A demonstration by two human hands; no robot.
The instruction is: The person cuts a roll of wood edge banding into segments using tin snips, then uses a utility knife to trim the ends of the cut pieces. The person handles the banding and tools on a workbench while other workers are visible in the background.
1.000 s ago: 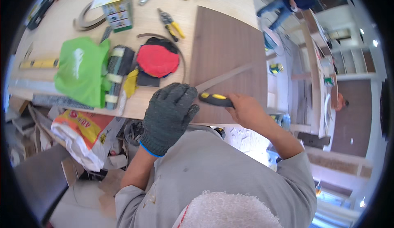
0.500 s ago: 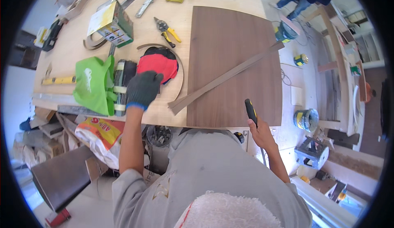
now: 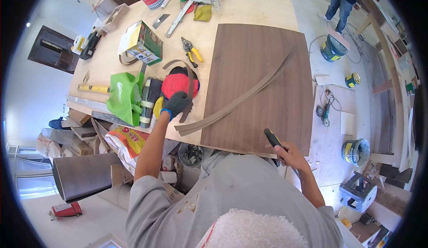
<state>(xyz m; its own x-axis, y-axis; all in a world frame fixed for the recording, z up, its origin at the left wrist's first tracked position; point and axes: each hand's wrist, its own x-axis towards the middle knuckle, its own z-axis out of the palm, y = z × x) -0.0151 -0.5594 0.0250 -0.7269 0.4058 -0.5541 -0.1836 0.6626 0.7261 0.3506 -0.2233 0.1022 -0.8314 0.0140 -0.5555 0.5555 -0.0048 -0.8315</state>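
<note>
I have the gloved left hand (image 3: 177,103) closed on the curved brown strip (image 3: 191,80) beside the red cloth (image 3: 171,85), though the glove hides the exact grip. My right hand (image 3: 290,156) wraps the tool handle (image 3: 271,137) at the near edge, shaft turned back, perhaps to spare the brown board (image 3: 249,65). Loose strips (image 3: 223,112) slant across it. Snips (image 3: 191,51) lie farther left on the pale tabletop (image 3: 267,2); buckets (image 3: 355,152) stand on the floor (image 3: 339,130) at right.

left hand (image 3: 179,104): we can't see whether it grips the curled strip (image 3: 191,83) | right hand (image 3: 292,155): hides part of the tool (image 3: 271,137) | co-worker (image 3: 345,2): head cut off by top edge | bucket (image 3: 191,166): we find scraps (image 3: 192,154) too small to name
</note>
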